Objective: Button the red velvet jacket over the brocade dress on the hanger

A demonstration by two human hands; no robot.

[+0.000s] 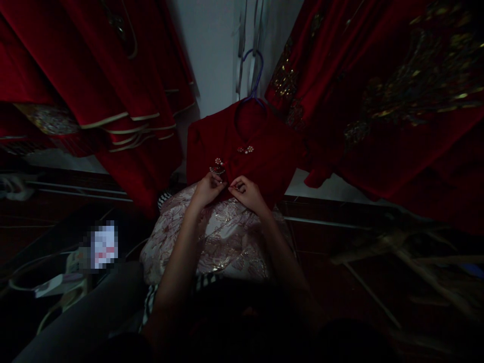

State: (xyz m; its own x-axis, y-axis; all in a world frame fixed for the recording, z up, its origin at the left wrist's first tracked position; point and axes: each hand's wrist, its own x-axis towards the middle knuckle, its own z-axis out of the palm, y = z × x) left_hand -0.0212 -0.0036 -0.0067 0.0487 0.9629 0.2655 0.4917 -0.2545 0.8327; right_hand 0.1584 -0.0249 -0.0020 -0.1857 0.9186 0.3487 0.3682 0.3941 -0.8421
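A dark red garment hangs on a blue hanger in front of me, with pearl-like fasteners near its collar. My left hand pinches the front edge just below a second pearl fastener. My right hand is closed on the same fabric edge right beside it, fingertips nearly touching the left hand's. Both hands are curled in a pinch. Under my forearms lies a pale pink brocade cloth with gold pattern.
More red garments hang at the left with cream trim, and at the right with gold embroidery. A white wall shows between them. A white power strip and cords lie at lower left. The scene is dim.
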